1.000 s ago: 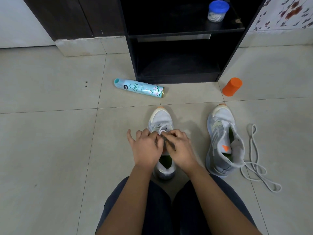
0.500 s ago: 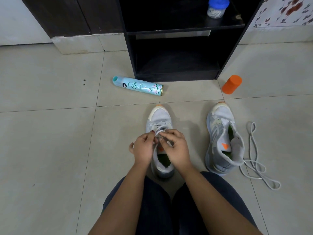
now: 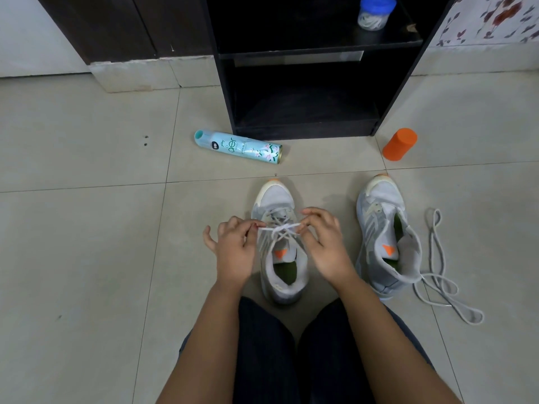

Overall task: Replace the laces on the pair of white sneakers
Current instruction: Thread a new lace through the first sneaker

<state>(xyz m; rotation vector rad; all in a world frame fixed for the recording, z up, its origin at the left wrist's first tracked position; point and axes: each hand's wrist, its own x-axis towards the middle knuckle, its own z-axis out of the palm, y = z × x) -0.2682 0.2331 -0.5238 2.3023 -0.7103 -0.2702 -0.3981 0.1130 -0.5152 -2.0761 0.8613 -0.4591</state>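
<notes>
A: Where was the shoe being laced?
B: Mid-floor, right in front of the person's knees, toe just short of a grout line. That sneaker (image 3: 273, 199) was pale grey-white mesh w/ a smooth cream toe cap, an orange tip, an orange tab on the tongue & a green insole inside.
A: Hands?
B: Both on the lace (image 3: 281, 228), a thin white cord. The left hand (image 3: 233, 252) pinched one end btwn thumb & forefinger, other fingers curled, pinky sticking out. The right hand (image 3: 326, 246) pinched the other end the same way. The cord ran taut btwn them across the upper eyelets, criss-crossed below.
A: 2nd shoe?
B: The second sneaker (image 3: 382, 199) stood to the right, apart. Same mesh, no lace in it, collar gaping open. A loose lace (image 3: 441, 252), greyer & thicker, lay in loops on the tile beside it. Couldn't tell if it touched the heel.
A: Other stuff?
B: The floor (image 3: 87, 258) was glossy beige tile. A teal spray can (image 3: 239, 147), a smooth cylinder, lay on its side at the foot of a matte black shelf unit (image 3: 303, 132). An orange plastic cylinder (image 3: 399, 144) sat tilted by the unit's right corner. A clear jar (image 3: 374, 13) w/ a blue lid stood on the shelf, contents unclear.
</notes>
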